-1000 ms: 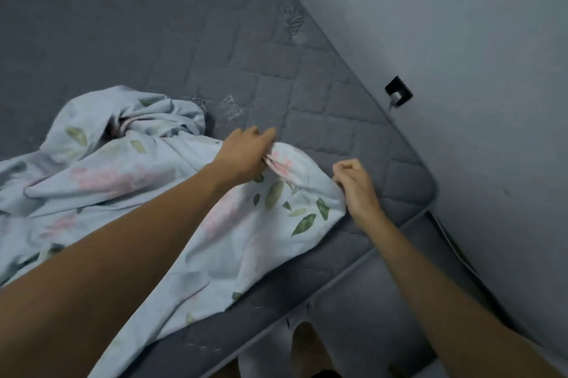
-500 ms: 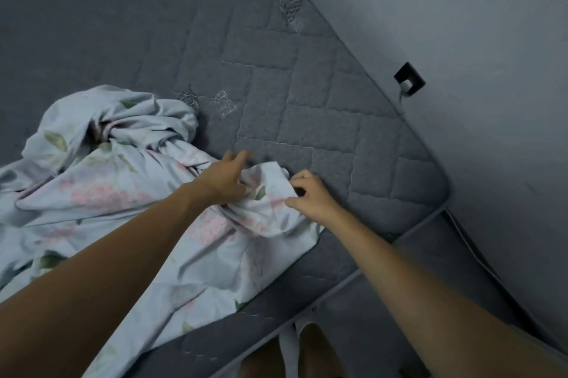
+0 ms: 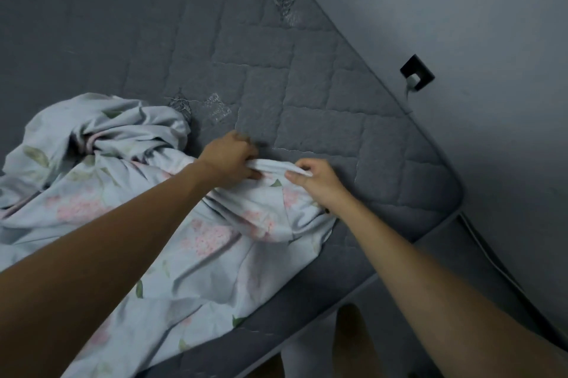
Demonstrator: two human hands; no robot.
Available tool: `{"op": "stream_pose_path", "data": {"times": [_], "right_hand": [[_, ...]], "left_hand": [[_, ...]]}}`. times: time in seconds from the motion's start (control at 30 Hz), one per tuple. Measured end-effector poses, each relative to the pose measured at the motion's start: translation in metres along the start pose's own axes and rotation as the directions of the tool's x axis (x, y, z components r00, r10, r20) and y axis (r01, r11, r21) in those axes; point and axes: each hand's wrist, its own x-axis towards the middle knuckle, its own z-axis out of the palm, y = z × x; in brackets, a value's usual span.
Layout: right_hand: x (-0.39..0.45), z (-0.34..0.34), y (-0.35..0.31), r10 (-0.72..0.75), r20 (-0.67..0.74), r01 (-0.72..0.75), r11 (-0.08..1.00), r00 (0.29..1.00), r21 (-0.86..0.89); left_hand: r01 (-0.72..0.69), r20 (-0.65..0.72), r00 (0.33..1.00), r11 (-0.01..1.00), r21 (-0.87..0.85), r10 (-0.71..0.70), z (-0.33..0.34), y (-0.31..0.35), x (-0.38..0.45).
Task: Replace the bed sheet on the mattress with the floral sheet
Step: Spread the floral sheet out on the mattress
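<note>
Floral sheet (image 3: 196, 242) edge, seemingly its hem, pinched by left hand (image 3: 229, 159) and right hand (image 3: 316, 182) over mattress (image 3: 307, 94).

Home bedroom: bare quilted mattress (image 3: 276, 76), wall socket (image 3: 416, 73).

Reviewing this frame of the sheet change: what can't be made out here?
All in the head view:
- Floral sheet: its left and lower parts are cut off by the frame edge; the left forearm covers more.
- Edge that the left hand and right hand grip: hem or corner, hidden by the fingers.
- Black wall fitting: too small to identify.
- Mattress: its far end is beyond the top edge.
</note>
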Motion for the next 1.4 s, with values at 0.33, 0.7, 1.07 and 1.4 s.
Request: {"op": "stream_pose_path", "data": {"times": [0.33,0.7,1.07,1.4], "right_hand": [[-0.027,-0.182,-0.026,-0.151,-0.515,0.117,0.988,0.844,-0.097],[0.024,-0.180,0.002,-0.076,-0.159,-0.003,0.894,0.984,-0.449],[0.142,-0.066,-0.086,0.321,0.265,0.022,0.600,0.909,-0.800],[0.138,-0.106,-0.103,-0.033,0.134,0.061,0.977,0.990,-0.206]], "left_hand": [[-0.225,-0.334,0.933,0.942,-0.250,0.134,-0.101,0.156,0.093],[0.134,0.129,0.985,0.973,-0.186,-0.111,-0.042,0.064,0.096],[0.205,0.435,0.881,0.979,0.008,-0.188,-0.073,-0.021,0.060],[0.316,-0.079,0.942,0.942,-0.110,-0.325,-0.100,-0.035,0.072]]}}
